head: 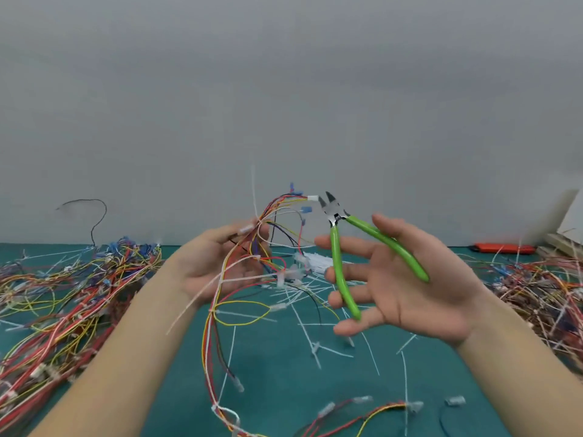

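Note:
My left hand [217,263] grips a bundle of coloured wires [220,310] above the table, fingers and thumb curled round it near the top. The wires fan out upward to blue terminals and a white connector [313,198]. A white cable tie [253,190] sticks straight up from the bundle. My right hand [410,285] holds green-handled cutters [339,263], the handles spread between my thumb and nearly straight fingers. The cutter jaws [328,203] are apart, just right of the white connector.
A green mat [284,373] covers the table, strewn with cut white tie pieces [303,294]. Heaps of wire harnesses lie at the left [63,294] and right [542,285]. An orange-red tool [501,248] lies at the back right. A grey wall stands behind.

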Tool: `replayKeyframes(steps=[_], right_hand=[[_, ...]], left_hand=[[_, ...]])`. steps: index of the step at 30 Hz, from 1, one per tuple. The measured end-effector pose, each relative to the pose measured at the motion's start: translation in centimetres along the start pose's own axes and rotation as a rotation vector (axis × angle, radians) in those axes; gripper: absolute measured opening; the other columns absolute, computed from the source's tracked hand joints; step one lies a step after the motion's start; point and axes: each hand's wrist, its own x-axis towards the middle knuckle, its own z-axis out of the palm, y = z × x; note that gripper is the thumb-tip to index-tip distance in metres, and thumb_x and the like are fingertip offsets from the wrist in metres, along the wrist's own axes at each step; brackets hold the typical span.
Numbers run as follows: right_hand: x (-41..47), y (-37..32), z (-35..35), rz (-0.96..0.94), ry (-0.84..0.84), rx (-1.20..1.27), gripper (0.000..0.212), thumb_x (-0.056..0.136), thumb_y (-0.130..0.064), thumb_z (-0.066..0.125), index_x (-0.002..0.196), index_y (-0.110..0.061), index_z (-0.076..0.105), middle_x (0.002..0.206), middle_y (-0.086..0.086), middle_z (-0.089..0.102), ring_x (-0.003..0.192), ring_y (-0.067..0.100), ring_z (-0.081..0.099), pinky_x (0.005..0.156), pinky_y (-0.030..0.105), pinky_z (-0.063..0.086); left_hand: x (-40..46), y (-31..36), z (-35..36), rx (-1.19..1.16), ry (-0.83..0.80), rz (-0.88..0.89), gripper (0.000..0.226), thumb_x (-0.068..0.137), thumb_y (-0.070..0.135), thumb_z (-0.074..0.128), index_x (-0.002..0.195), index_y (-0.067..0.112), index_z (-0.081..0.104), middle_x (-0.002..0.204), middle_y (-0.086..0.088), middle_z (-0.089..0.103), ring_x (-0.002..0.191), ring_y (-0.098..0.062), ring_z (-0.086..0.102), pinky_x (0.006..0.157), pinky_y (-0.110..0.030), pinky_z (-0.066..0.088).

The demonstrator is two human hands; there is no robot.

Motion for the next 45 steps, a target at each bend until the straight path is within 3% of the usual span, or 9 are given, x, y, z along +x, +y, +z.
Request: replayKeyframes(steps=[3, 8, 18, 24, 27, 29, 31, 36, 45], right_hand=[[0.9, -0.5, -0.4, -0.068, -0.081, -0.015, 0.072, 0.104, -0.060, 0.040, 0.157, -0.011, 0.038, 0.120, 0.018, 0.050, 0.100, 0.037, 0.059, 0.085, 0.054, 0.057], [1.8, -0.1, -1.8, -0.170, -0.187, 0.090, 0.071, 0.105, -0.056, 0.038, 0.159, -0.010, 0.032, 0.123, 0.023, 0.052, 0.102, 0.038, 0.057, 0.086, 0.050, 0.051], [3.5, 3.8, -3.5, 0.037, -0.267, 0.004, 0.075, 0.106, -0.058, 0.036, 0.158, -0.003, 0.031, 0.123, 0.024, 0.060, 0.102, 0.038, 0.064, 0.087, 0.051, 0.056], [3.9, 4.7, -3.9, -0.021, -0.222, 0.146, 0.070, 0.103, -0.057, 0.043, 0.153, -0.008, 0.043, 0.110, 0.021, 0.063, 0.087, 0.034, 0.062, 0.075, 0.045, 0.057], [3.5, 4.6, -3.2, -0.110, -0.218, 0.160, 0.064, 0.099, -0.050, 0.059, 0.144, -0.006, 0.049, 0.109, 0.022, 0.057, 0.090, 0.035, 0.059, 0.085, 0.051, 0.053], [3.5, 4.2, -2.3, -0.243, -0.119, 0.091, 0.055, 0.092, -0.035, 0.072, 0.136, -0.008, 0.052, 0.109, 0.021, 0.056, 0.094, 0.034, 0.058, 0.091, 0.054, 0.051], [3.8, 3.9, -0.9, -0.422, 0.182, -0.128, 0.050, 0.081, -0.021, 0.081, 0.125, -0.011, 0.059, 0.108, 0.017, 0.066, 0.089, 0.029, 0.061, 0.080, 0.044, 0.056], [5.4, 4.0, 1.5, -0.729, 0.701, -0.533, 0.030, 0.088, -0.006, 0.077, 0.112, -0.023, 0.070, 0.099, 0.006, 0.079, 0.075, 0.014, 0.069, 0.064, 0.023, 0.055], [6.1, 4.1, 2.3, -0.855, 0.777, -0.365, 0.024, 0.093, -0.003, 0.073, 0.110, -0.020, 0.071, 0.099, 0.010, 0.079, 0.089, 0.024, 0.078, 0.068, 0.029, 0.061]], left_hand=[[0.4, 0.1, -0.1, -0.149, 0.032, -0.048, 0.037, 0.070, 0.003, 0.081, 0.106, -0.001, 0.071, 0.089, -0.007, 0.070, 0.083, -0.019, 0.061, 0.091, -0.038, 0.057], [-0.2, 0.1, -0.6, -0.202, 0.011, 0.002, 0.065, 0.040, -0.017, 0.095, 0.098, 0.001, 0.074, 0.088, -0.009, 0.069, 0.085, -0.021, 0.059, 0.078, -0.052, 0.063], [0.5, -0.4, 0.1, -0.104, 0.015, 0.104, 0.058, 0.038, -0.012, 0.098, 0.091, 0.002, 0.078, 0.088, -0.009, 0.067, 0.070, -0.019, 0.067, 0.075, -0.045, 0.064], [0.7, -0.4, 1.0, -0.228, 0.075, 0.192, 0.031, 0.074, 0.000, 0.071, 0.103, 0.010, 0.069, 0.092, -0.005, 0.065, 0.072, -0.016, 0.064, 0.078, -0.044, 0.065], [0.7, -0.5, 1.4, -0.159, 0.148, 0.283, 0.026, 0.076, 0.002, 0.069, 0.100, 0.012, 0.073, 0.088, -0.005, 0.066, 0.071, -0.016, 0.063, 0.074, -0.041, 0.065], [0.7, -0.8, 1.7, -0.051, 0.200, 0.347, 0.024, 0.076, 0.005, 0.072, 0.098, 0.012, 0.074, 0.085, -0.005, 0.068, 0.069, -0.015, 0.064, 0.071, -0.038, 0.065], [0.9, -1.5, 2.2, 0.059, 0.236, 0.393, 0.026, 0.075, 0.008, 0.073, 0.100, 0.011, 0.075, 0.081, -0.005, 0.070, 0.067, -0.015, 0.067, 0.067, -0.036, 0.064], [1.3, -3.9, 3.7, 0.232, 0.228, 0.440, 0.031, 0.074, 0.009, 0.076, 0.105, 0.006, 0.076, 0.082, -0.008, 0.071, 0.068, -0.014, 0.066, 0.064, -0.034, 0.063], [1.9, -6.6, 4.5, 0.442, 0.343, 0.513, 0.010, 0.087, 0.006, 0.076, 0.094, 0.009, 0.082, 0.088, -0.015, 0.077, 0.071, -0.015, 0.070, 0.075, -0.048, 0.065]])
